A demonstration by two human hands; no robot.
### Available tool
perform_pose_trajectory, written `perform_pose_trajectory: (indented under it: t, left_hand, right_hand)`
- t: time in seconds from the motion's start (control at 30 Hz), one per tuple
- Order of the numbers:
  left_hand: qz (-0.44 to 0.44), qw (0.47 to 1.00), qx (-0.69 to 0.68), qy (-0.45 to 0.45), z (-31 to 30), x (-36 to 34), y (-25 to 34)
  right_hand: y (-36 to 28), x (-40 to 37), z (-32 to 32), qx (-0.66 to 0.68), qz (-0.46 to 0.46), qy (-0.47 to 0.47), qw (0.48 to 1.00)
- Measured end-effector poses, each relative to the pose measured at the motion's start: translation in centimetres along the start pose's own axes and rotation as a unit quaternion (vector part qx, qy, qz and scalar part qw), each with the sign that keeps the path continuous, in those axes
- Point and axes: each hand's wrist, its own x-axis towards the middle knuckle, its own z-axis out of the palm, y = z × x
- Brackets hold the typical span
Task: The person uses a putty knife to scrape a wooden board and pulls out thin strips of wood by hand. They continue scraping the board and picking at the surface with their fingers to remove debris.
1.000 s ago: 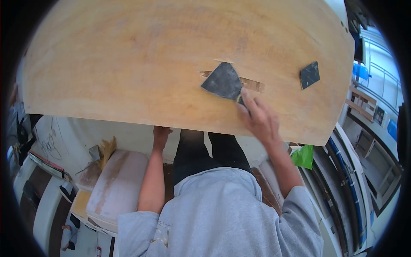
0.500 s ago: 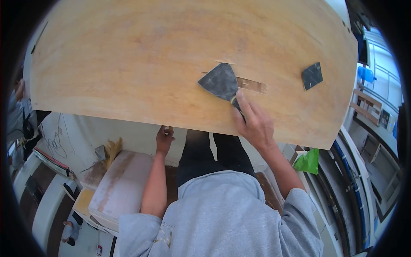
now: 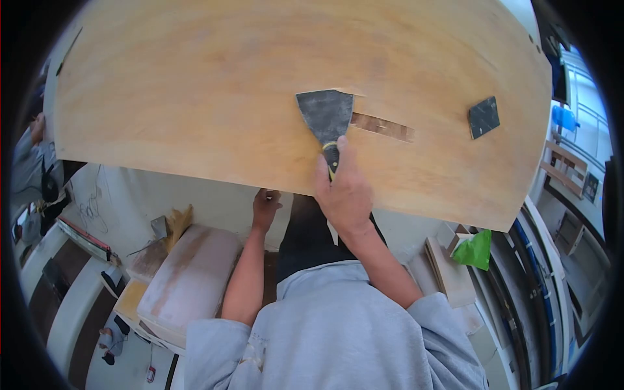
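Observation:
My right hand [image 3: 347, 198] is closed round the black and yellow handle of a putty knife [image 3: 327, 110]. Its wide grey blade lies on a wooden panel [image 3: 195, 97], pointing away from me. Beside the blade's right edge runs a narrow strip of bare, darker wood [image 3: 383, 127] with ragged borders; the blade hides its left end. My left hand [image 3: 266, 207] is just below the panel's near edge, its fingers curled together. Whatever sits between them, if anything, is too small to make out. A dark square of sandpaper-like sheet [image 3: 484, 117] lies on the panel's right side.
A rounded, pale padded block [image 3: 188, 276] stands below the panel at left. To the right are a bright green bag [image 3: 473, 249] and long curved parts [image 3: 513, 292]. Another person [image 3: 34, 162] is at the far left, and one more [image 3: 110, 341] sits lower down.
My right hand has moved left with the putty knife and turned it, so the handle now points more toward me. More of the bare strip shows. My left hand remains by the edge.

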Motion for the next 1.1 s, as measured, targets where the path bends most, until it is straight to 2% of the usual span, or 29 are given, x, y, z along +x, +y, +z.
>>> perform_pose_trajectory:
  t: [0.07,0.13,0.23,0.27,0.33,0.37,0.43,0.53,0.57,0.63,0.7,0.73,0.8,0.83,0.87,0.93,1.0,1.03,1.07,1.1]
  left_hand:
    - [-0.002,1.0,-0.02,0.007,0.0,0.2,0.8]
    - [0.037,0.999,-0.007,0.025,-0.2,0.3,1.9]
    - [0.079,0.996,-0.025,0.03,0.2,0.5,4.0]
    - [0.088,0.995,-0.037,0.028,0.3,0.7,4.3]
    - [0.11,0.99,-0.08,-0.033,0.3,1.9,4.1]
    - [0.121,0.985,-0.102,-0.063,0.4,2.6,3.7]
    - [0.134,0.975,-0.166,-0.063,0.8,5.2,0.9]
    - [0.153,0.951,-0.259,-0.07,1.8,10.0,-5.2]
    - [0.158,0.942,-0.287,-0.075,1.9,10.7,-5.7]
    - [0.176,0.919,-0.324,-0.141,3.3,8.9,-0.5]
    - [0.169,0.919,-0.306,-0.185,3.2,7.9,2.7]
    - [0.153,0.93,-0.272,-0.195,3.1,7.5,3.9]
    - [0.195,0.958,-0.038,-0.206,3.0,6.6,6.0]
    - [0.245,0.935,0.162,-0.197,2.7,5.7,7.0]
    - [0.285,0.873,0.354,-0.177,2.3,4.2,8.1]
    - [0.193,0.853,0.45,-0.18,0.7,-1.6,11.9]
    - [0.28,0.844,0.408,-0.207,-2.6,-5.3,11.6]
    - [0.25,0.837,0.414,-0.256,-4.2,-6.9,13.0]
    - [0.216,0.826,0.421,-0.306,-5.8,-8.3,15.6]
    - [0.182,0.835,0.392,-0.341,-6.5,-9.0,19.5]
  right_hand:
    - [0.0,-0.2,-0.6,0.013,0.006,-0.013,1.0]
    - [0.9,-0.7,-1.4,0.024,-0.012,-0.019,0.999]
    - [4.5,-0.8,-3.3,-0.035,-0.098,0.002,0.995]
    - [5.4,-0.7,-4.5,-0.042,-0.101,-0.017,0.994]
    - [6.7,-0.5,-6.6,-0.056,-0.105,-0.054,0.991]
    - [7.3,-0.6,-7.0,-0.058,-0.119,-0.059,0.989]
    - [8.3,-0.6,-7.2,-0.064,-0.145,-0.067,0.985]
    - [8.5,-0.8,-7.0,-0.084,-0.133,-0.076,0.985]
    - [8.2,-1.0,-6.8,-0.056,-0.14,-0.049,0.987]
    - [7.0,-1.7,-6.0,0.003,-0.153,0.007,0.988]
    - [5.7,-3.4,-5.5,0.053,-0.065,0.039,0.996]
    - [5.5,-3.6,-5.4,0.055,-0.046,0.06,0.996]
    - [5.2,-3.0,-5.0,0.036,-0.031,0.106,0.993]
    - [5.0,-2.6,-4.8,0.015,-0.035,0.13,0.991]
    - [4.8,-2.5,-4.7,0.026,-0.009,0.105,0.994]
    - [4.0,-1.9,-3.8,0.051,0.044,0.064,0.996]
    - [1.9,-1.9,-2.6,0.117,0.097,0.063,0.986]
    - [0.8,-1.8,-2.0,0.148,0.124,0.064,0.979]
    - [-0.7,-1.6,-1.9,0.155,0.178,0.027,0.971]
    - [-1.5,-1.4,-1.0,0.147,0.192,0.053,0.969]
